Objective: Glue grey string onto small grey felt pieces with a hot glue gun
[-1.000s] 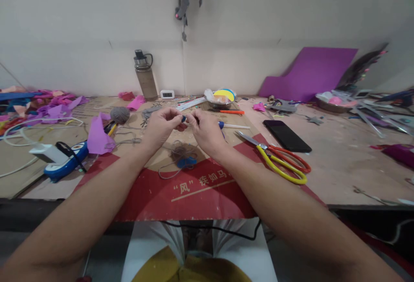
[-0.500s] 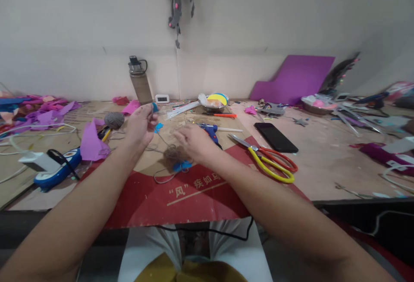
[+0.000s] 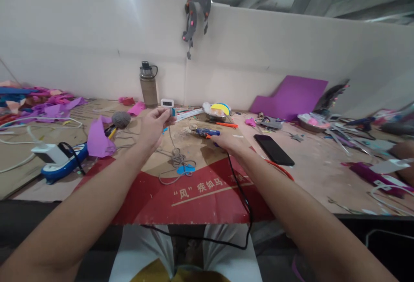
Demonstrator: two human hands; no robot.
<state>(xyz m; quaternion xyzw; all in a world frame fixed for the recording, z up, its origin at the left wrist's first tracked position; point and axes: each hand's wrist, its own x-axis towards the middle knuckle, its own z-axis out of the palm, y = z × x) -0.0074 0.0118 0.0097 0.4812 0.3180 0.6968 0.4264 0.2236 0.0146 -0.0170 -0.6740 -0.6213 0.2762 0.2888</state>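
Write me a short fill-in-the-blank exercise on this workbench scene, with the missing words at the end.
1. The right hand grasps the corded ____.
2. The left hand pinches a small piece coloured ____.
3. In the picture, the bottle stands to the ____ of the small white clock.
4. The large sheet propped up at the back is ____.

Missing words: glue gun; blue; left; purple.

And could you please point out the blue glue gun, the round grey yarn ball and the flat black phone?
Blue glue gun (image 3: 205, 133), head view: on its barrel.
Round grey yarn ball (image 3: 121, 120), head view: on its wound front.
Flat black phone (image 3: 274, 149), head view: on its dark face.
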